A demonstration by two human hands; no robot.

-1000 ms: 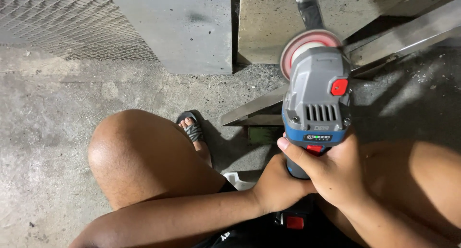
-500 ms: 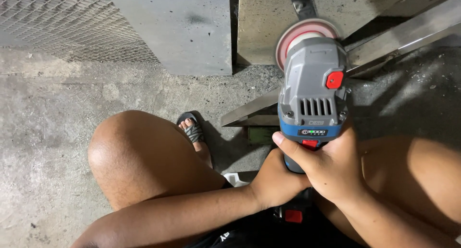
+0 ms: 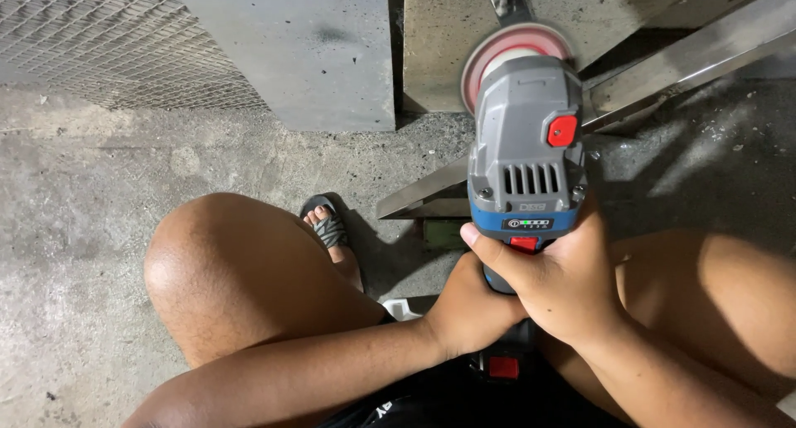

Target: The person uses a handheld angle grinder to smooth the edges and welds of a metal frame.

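The person crouches or sits low over a rough grey concrete floor (image 3: 99, 229) and holds a cordless angle grinder with a grey and blue plastic body (image 3: 525, 159) in front of the knees. The right hand (image 3: 560, 275) wraps the rear of the grinder body just below the blue band; its fingers (image 3: 489, 247) are clamped around the housing, with the thumb side lying along the left face of the tool. The left hand (image 3: 471, 312) grips lower down, its fingers closed around the handle next to the black battery section with a red latch (image 3: 503, 367). The two hands touch each other.

The grinder points away from the person, its vent slots and a red button (image 3: 563, 130) facing upward. At the front end sits a round reddish abrasive disc (image 3: 514, 47). The disc lies at or just above a long angled steel bar (image 3: 663, 67), which runs diagonally from the upper right down towards the middle; whether the disc touches the bar cannot be told.

Behind the disc stands a pale concrete block (image 3: 448, 47). To its left stands a grey concrete slab (image 3: 323, 55), with a sheet of expanded metal mesh (image 3: 108, 51) further left. The left knee (image 3: 224, 270) is bare, and a foot in a black strap sandal (image 3: 327, 229) rests on the floor beside it.
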